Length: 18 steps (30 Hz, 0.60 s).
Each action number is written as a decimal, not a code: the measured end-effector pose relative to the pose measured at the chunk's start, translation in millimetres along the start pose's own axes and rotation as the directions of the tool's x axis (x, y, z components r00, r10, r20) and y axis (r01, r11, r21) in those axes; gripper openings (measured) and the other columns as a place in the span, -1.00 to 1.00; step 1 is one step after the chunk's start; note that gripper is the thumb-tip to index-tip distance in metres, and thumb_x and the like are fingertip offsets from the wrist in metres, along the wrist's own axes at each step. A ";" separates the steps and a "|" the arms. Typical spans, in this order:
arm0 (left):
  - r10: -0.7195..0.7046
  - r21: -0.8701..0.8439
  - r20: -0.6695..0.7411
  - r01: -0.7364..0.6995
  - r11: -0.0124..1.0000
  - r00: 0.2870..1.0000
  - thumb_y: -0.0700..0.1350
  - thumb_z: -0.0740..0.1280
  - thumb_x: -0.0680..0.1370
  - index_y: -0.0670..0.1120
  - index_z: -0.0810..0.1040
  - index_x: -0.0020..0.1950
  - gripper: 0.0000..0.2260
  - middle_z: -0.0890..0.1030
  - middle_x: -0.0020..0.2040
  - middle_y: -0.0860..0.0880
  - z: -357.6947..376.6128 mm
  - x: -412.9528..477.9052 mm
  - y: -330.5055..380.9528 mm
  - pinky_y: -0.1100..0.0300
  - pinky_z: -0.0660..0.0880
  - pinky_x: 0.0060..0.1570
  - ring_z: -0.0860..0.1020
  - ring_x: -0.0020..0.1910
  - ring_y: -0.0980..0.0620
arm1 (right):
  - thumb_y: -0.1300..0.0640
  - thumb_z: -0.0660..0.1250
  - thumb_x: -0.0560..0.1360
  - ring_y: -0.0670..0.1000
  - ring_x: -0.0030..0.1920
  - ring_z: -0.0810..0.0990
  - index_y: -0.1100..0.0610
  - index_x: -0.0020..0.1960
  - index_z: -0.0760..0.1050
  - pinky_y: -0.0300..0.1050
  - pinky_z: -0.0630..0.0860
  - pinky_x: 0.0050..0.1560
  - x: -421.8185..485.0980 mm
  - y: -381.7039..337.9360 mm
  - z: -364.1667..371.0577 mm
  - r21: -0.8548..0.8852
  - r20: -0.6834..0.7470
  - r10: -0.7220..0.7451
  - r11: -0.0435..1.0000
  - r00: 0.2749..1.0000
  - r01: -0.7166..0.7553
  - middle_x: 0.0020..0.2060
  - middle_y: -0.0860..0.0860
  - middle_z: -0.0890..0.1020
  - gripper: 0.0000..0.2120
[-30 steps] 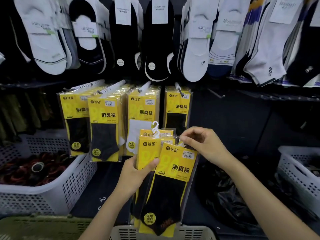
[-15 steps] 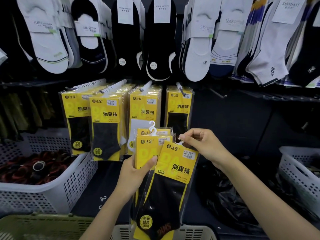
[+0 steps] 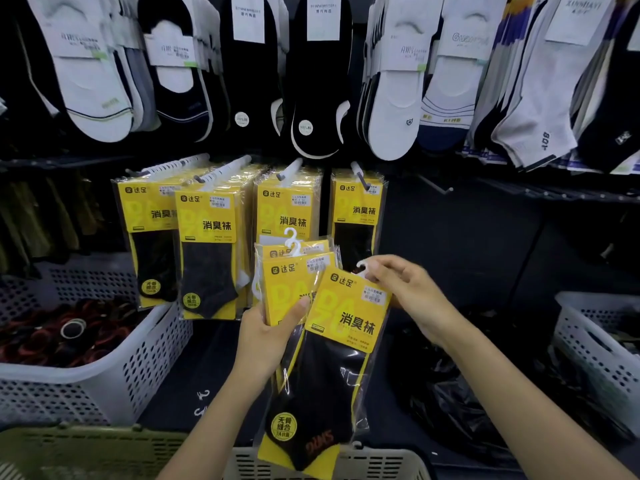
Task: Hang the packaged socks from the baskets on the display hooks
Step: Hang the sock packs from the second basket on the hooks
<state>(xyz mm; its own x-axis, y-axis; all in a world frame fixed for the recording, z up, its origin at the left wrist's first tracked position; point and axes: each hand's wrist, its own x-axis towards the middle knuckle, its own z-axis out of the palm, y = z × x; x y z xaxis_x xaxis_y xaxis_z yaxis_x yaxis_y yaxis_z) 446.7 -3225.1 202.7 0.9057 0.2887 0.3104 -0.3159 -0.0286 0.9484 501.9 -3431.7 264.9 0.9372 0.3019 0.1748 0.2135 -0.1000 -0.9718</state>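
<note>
Far left: white basket [image 3: 138, 368], holed walls, loaded with dark red and black items [image 3: 52, 337]. Near left corner: green basket [image 3: 86, 452], only the rim shows. Far wall, top row: loose socks [image 3: 394, 98] with paper bands, mostly white and black. Below them are four display hooks [image 3: 289, 169] side by side, each carrying yellow hung packs [image 3: 207, 258]. The two left rows are deep, the fourth row [image 3: 356, 209] is thin. Centre: left hand [image 3: 266, 337] clamps a stack of packs [image 3: 287, 289] upright, thumb across the front face, fingers behind. The stack's white hangers stick up in front of the third row. Front pack [image 3: 332, 368], black sock on yellow card, overlaps the stack and is tilted with its top toward the right. Its bottom end hangs over the rim of the near basket [image 3: 381, 465]. Cannot tell if the left hand also holds it. Right hand [image 3: 405, 292] pinches its white hanger [image 3: 362, 268] between thumb and fingertips, just below the fourth row, not on any hook. Right of the hands: crumpled black plastic bag [image 3: 450, 410] on the dark floor. Far right: second white basket [image 3: 595, 348], contents dark, can't make them out.
</note>
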 end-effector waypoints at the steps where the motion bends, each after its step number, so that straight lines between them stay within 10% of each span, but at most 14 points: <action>1: -0.007 -0.009 -0.008 0.007 1.000 1.000 0.11 0.41 0.38 0.12 0.64 -0.06 -0.82 0.69 -0.10 0.22 0.3 1.9 0.1 0.51 0.47 -0.25 0.64 -0.12 0.27 | -0.10 0.35 0.43 -0.06 -0.05 0.68 0.04 0.08 0.59 -0.18 0.57 0.00 -1.1 5.8 1.2 0.038 0.035 0.068 0.997 0.997 -0.069 -0.09 -0.01 0.71 -0.69; 5: -0.039 -0.015 -0.021 0.039 0.999 0.999 0.15 0.41 0.34 0.12 0.62 -0.07 -0.78 0.68 -0.14 0.26 3.5 11.6 1.4 0.53 0.45 -0.29 0.63 -0.14 0.31 | 0.04 0.40 0.43 -0.01 -0.02 0.69 0.16 0.15 0.57 -0.25 0.59 -0.14 -5.5 25.5 10.5 0.217 0.041 0.180 0.958 0.983 -0.185 -0.04 0.05 0.71 -0.66; 10: -0.010 0.010 -0.059 0.011 1.000 0.998 0.13 0.38 0.37 0.12 0.58 -0.03 -0.78 0.66 -0.16 0.32 -1.0 28.5 4.0 0.57 0.43 -0.28 0.59 -0.14 0.38 | 0.09 0.36 0.50 0.02 -0.05 0.70 0.13 0.11 0.60 -0.19 0.62 -0.15 15.4 15.6 -4.5 0.368 -0.275 0.136 0.929 0.952 -0.027 -0.06 0.05 0.72 -0.78; 18: 0.019 0.045 -0.152 -0.012 0.999 0.988 0.08 0.41 0.41 0.17 0.57 -0.11 -0.91 0.66 -0.24 0.24 -17.3 60.9 15.9 0.45 0.46 -0.29 0.60 -0.20 0.38 | 0.15 0.33 0.53 -0.04 -0.08 0.68 0.05 -0.03 0.57 -0.16 0.62 -0.08 80.2 -22.2 -22.8 0.167 -0.401 -0.048 0.978 0.915 0.125 -0.08 0.02 0.70 -0.94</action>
<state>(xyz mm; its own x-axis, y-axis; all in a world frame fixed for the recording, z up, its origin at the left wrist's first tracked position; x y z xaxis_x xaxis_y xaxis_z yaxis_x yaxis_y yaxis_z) 492.0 -3191.4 235.6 0.8461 0.4304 0.3144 -0.3134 -0.0755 0.9466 578.6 -3426.9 304.1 0.9577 -0.0996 0.2700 0.2795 0.0980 -0.9551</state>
